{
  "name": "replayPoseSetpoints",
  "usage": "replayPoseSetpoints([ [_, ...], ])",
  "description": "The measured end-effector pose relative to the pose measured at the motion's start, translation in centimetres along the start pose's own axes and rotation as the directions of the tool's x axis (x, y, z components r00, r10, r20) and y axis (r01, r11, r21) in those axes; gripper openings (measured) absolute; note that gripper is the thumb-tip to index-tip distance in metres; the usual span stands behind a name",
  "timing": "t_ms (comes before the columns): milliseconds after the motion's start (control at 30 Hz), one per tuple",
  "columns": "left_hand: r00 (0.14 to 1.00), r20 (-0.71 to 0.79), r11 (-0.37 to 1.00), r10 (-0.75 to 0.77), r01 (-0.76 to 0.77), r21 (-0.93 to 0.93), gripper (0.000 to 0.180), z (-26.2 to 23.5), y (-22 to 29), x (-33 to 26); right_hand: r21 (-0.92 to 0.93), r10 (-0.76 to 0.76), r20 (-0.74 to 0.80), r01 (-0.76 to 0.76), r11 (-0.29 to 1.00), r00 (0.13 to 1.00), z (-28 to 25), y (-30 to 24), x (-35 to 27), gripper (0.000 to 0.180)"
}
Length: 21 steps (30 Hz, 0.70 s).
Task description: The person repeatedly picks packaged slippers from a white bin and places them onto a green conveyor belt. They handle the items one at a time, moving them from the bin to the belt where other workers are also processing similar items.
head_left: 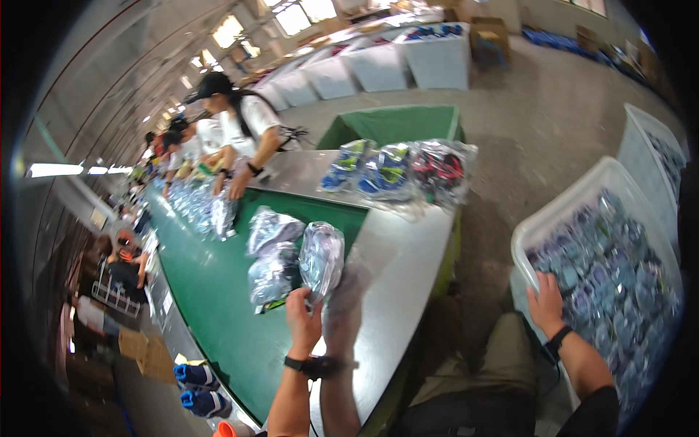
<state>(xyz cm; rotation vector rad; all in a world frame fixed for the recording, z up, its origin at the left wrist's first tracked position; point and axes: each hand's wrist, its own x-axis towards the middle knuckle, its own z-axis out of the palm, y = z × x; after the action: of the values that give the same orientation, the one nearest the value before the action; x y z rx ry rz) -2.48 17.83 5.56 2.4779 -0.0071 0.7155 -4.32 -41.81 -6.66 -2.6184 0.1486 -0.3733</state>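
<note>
Left hand (304,315) grips a bagged shoe (321,258) over the belt (211,291); right hand (546,300), fingers loose, reaches into the bin (561,207) beside it for another.

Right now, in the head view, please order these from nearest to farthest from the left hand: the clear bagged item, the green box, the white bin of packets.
1. Clear bagged item: held in the left hand.
2. White bin of packets: to the right, under the right hand.
3. Green box: far end of the table.
</note>
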Motion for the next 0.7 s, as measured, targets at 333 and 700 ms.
replayPoseSetpoints([
  [333, 0.904, 0.169, 0.891, -0.392, 0.419, -0.174, 0.032, -1.4, -3.7, -2.8, -0.007, 0.011, 0.001, -0.011, 1.000, 1.000, -1.0, -1.2, 0.0, 0.051],
  [700, 0.851, 0.358, 0.657, -0.384, 0.524, -0.542, 0.059, 2.7, 0.3, 0.6, 0.044, 0.012, -0.005, -0.012, 0.999, 1.000, -1.7, -1.6, 0.1, 0.051],
])
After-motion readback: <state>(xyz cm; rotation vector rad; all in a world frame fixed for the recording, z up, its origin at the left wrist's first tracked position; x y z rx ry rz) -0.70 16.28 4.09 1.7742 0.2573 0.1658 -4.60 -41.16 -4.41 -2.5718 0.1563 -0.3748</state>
